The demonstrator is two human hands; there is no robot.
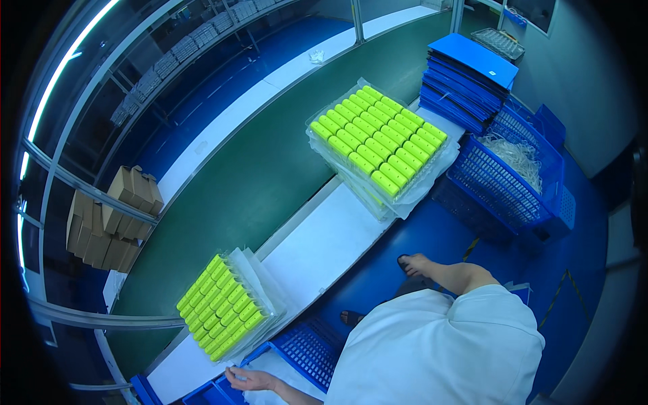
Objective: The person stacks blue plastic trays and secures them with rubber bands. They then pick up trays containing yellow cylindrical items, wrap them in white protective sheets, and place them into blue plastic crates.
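Note:
My left hand (251, 380) is at the lower left, beside the near corner of a stack of clear trays. Its fingers are apart and seem to hold nothing. The top tray carries rows of bright yellow-green oblong pieces (221, 307). My right hand (420, 264) hangs low over the floor on the right, away from the trays. Its fingers overlap a dark sandal (403, 260), so their closure is unclear. Farther right on the bench, a second stack of clear trays (398, 210) bears more yellow-green pieces (378, 131).
A white bench (331, 229) runs along a green conveyor belt (202, 216). Blue sheets (469, 57) are piled at its far end, near a blue crate (499, 182) with pale stringy material. Another blue crate (307, 351) stands by my left arm. Cardboard boxes (115, 216) stand across the belt.

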